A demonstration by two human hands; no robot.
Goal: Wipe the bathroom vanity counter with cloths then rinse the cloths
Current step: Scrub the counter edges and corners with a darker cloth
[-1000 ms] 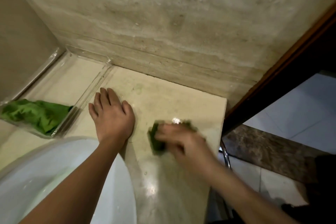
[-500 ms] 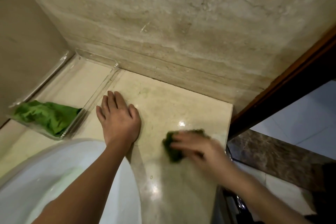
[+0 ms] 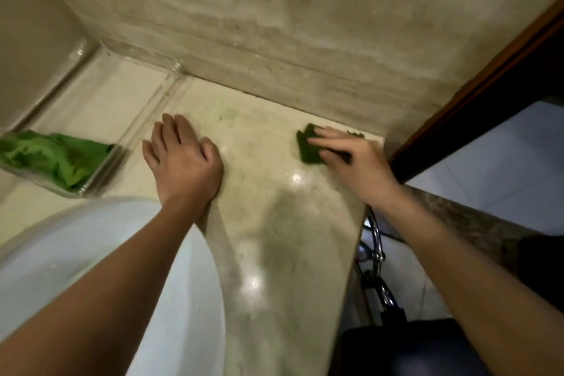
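White porcelain comes nearest: the round basin (image 3: 91,268) fills the lower left, and the left forearm crosses over its rim. Beside it the pale stone counter (image 3: 268,198) runs away toward the corner, glossy and catching small points of light, which suggests a damp film. A chrome rail (image 3: 377,241) hangs just off the counter's right edge.

Farther in, the left hand (image 3: 183,162) lies palm down on the stone, fingers straight and together, holding nothing; it seems to be bracing the body. To its right, near the far right corner, the right hand (image 3: 351,162) presses a dark green cloth (image 3: 306,146) flat against the counter. Its fingers lie stretched over the wadded cloth, not curled round it, and the cloth sticks out beyond the fingertips.

At the left, touching the back wall, stands a clear tray (image 3: 91,188) with a second, lighter green cloth (image 3: 58,156) crumpled in its near end. The streaked stone wall (image 3: 305,24) closes the scene, with a dark wooden door frame (image 3: 488,79) at the right.

My judgement is that wiping is in hand and rinsing is not yet begun. The next stroke calls for firm downward pressure while dragging the cloth along the seam under the wall and back toward the basin, taking care not to push it off the right edge. The stone under the tray will need the tray lifted aside
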